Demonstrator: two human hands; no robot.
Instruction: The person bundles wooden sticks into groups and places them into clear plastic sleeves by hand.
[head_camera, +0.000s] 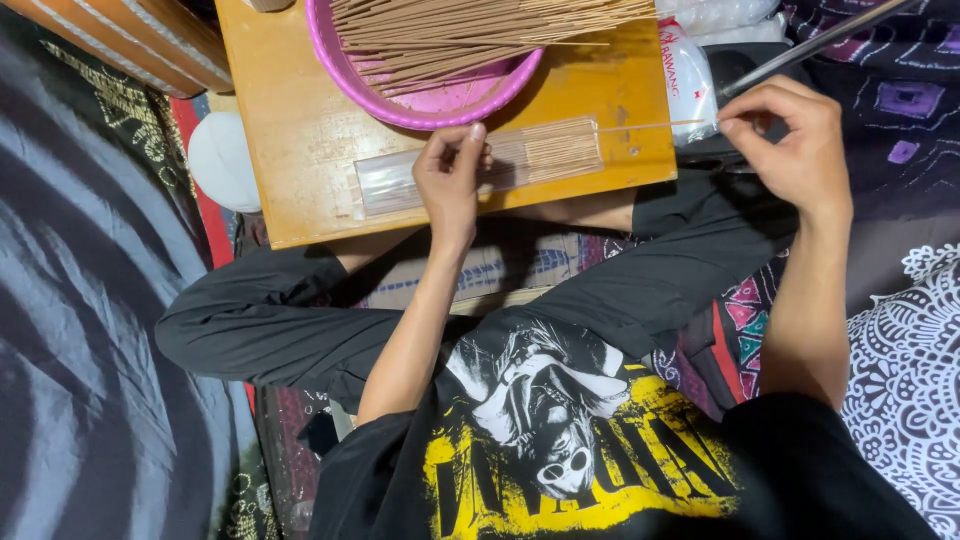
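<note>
Item: clear sleeve (470, 170) of incense sticks, lying on the board (300, 130) just below the pink basin (430, 105); I am watching the left hand (450, 175) pressing it flat, fingers together. The right hand (790, 135), off the board's right edge, is pinching a single stick (650, 126) aimed at the sleeve's mouth. Risk, in my judgement: the thin stick is liable to snap or miss the opening if the sleeve is slipping under that light press.

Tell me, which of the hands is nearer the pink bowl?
Left. The left hand presses the clear packet just below the pink bowl; the right hand is off beside the board.
</note>
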